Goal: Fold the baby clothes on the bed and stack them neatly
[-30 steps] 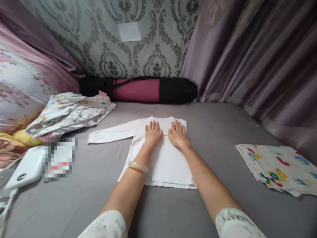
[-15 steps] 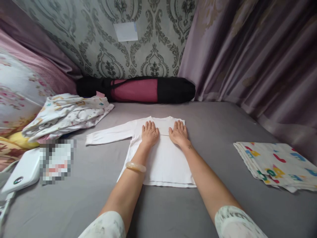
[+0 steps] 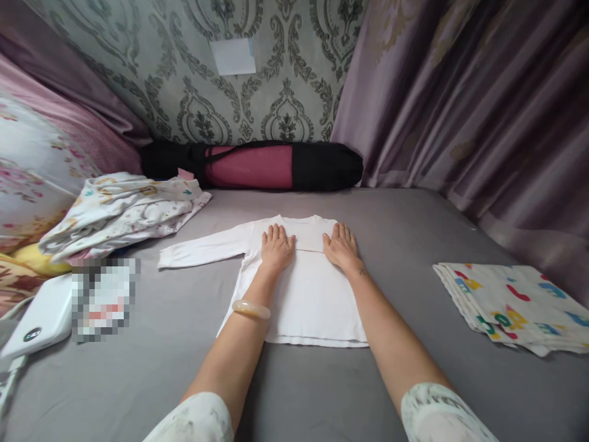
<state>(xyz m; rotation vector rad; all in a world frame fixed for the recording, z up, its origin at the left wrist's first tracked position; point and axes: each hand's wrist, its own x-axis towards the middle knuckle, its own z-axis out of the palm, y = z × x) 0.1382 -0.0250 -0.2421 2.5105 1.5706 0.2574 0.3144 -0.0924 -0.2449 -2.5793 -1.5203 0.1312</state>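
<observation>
A white long-sleeved shirt (image 3: 313, 301) lies flat on the grey bed sheet (image 3: 405, 245), its neckline toward the wall. One sleeve stretches out to the left; the other is folded in across the chest, its cuff near my left hand. My left hand (image 3: 277, 247) rests palm down on the upper left of the shirt, fingers stretched. On the folded sleeve by the right shoulder, my right hand (image 3: 341, 247) lies flat with its fingers extended. Neither hand grips the cloth. A pale bangle (image 3: 251, 309) circles my left forearm.
A folded cloth with colourful letters (image 3: 515, 307) lies at the right. Crumpled patterned clothes (image 3: 133, 209) and a white power bank (image 3: 43, 316) with a cable are at the left. A long black and pink bag (image 3: 251, 166) lies along the wall. A purple curtain (image 3: 414, 110) hangs at right.
My right hand has slid a little to the right along the folded sleeve, toward the shoulder edge. My left hand stays in nearly the same place on the shirt.
</observation>
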